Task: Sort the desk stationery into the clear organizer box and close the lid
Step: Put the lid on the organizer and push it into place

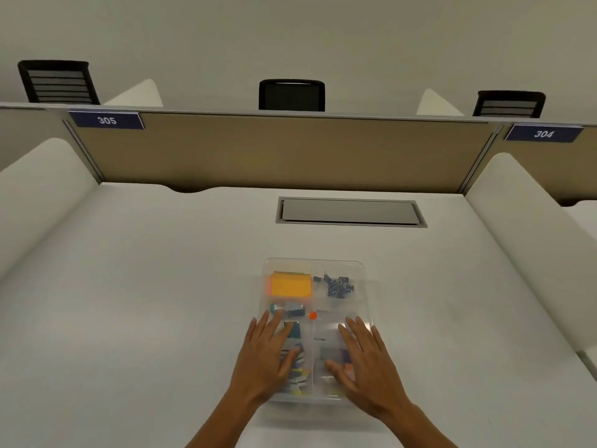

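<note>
At 6 o'clock on the desk [161,286], the left hand [265,360] and the right hand [365,360] lie flat with straight, spread fingers on the lid [339,321] of the clear box [365,273], holding nothing. Through the lid, yellow notes [290,284] show at the box's 11 o'clock and dark clips [336,286] at 1 o'clock. At 12 o'clock, beyond the box, sits a grey hatch [350,212], then a tan partition [284,150].

I see bare desk [145,302] left, right and far of the clear organizer box [366,286]. White side dividers [533,237] wall both edges, and a tan partition [274,150] blocks the far side beyond the flush cable hatch [350,211].
</note>
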`<action>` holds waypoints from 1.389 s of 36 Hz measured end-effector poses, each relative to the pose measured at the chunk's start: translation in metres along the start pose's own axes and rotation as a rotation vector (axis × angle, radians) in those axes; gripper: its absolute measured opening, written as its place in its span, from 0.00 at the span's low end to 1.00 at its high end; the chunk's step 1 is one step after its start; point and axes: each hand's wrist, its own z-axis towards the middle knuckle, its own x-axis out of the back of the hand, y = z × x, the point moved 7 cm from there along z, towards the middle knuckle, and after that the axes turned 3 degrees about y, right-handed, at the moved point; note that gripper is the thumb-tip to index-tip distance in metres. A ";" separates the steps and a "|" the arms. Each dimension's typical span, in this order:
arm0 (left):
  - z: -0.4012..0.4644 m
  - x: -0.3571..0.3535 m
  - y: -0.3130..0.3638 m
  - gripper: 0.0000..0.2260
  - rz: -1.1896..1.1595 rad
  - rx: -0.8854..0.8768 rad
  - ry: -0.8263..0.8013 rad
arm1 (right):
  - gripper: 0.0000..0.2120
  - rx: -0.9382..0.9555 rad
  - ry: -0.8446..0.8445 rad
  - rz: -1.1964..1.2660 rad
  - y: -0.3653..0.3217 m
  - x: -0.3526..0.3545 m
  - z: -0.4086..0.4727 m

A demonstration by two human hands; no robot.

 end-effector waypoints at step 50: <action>0.043 -0.003 -0.013 0.33 0.130 0.065 -0.111 | 0.39 0.011 -0.005 -0.132 -0.002 0.006 0.048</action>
